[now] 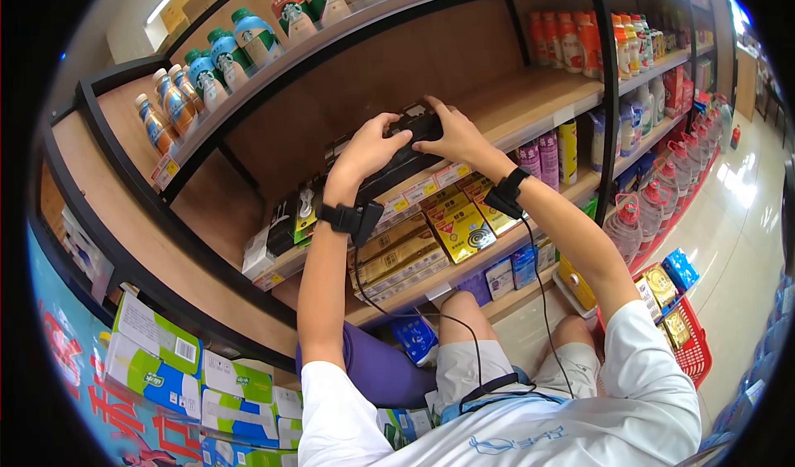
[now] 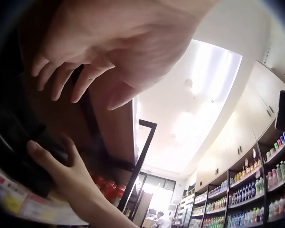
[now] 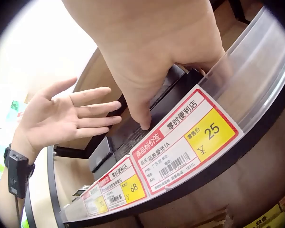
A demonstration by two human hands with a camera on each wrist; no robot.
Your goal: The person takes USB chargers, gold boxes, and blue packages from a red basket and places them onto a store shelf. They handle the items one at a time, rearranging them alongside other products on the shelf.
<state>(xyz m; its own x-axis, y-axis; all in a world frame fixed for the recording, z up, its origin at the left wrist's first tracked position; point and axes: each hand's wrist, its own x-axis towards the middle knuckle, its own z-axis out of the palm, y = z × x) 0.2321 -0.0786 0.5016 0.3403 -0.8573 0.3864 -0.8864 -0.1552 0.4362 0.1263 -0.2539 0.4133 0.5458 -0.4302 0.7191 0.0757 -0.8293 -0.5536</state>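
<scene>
On the middle shelf lies a row of black boxes [image 1: 397,167] [image 3: 133,137] behind the price labels. My right hand [image 1: 460,138] [image 2: 73,178] [image 3: 166,57] reaches over the shelf's front edge and grips a black box [image 1: 424,126] from above, thumb at the front and the other fingers behind it, partly hidden. Beside it, my left hand [image 1: 370,146] [image 2: 114,47] [image 3: 69,116] is spread with nothing in it, its fingers extended near the boxes; the right wrist view shows its palm.
Bottled drinks [image 1: 219,57] stand on the shelf above, orange-capped bottles [image 1: 567,40] at the right. Yellow boxes [image 1: 460,227] fill the shelf below. A red basket [image 1: 694,347] with packets sits on the floor at right; cartons [image 1: 157,355] are stacked at lower left.
</scene>
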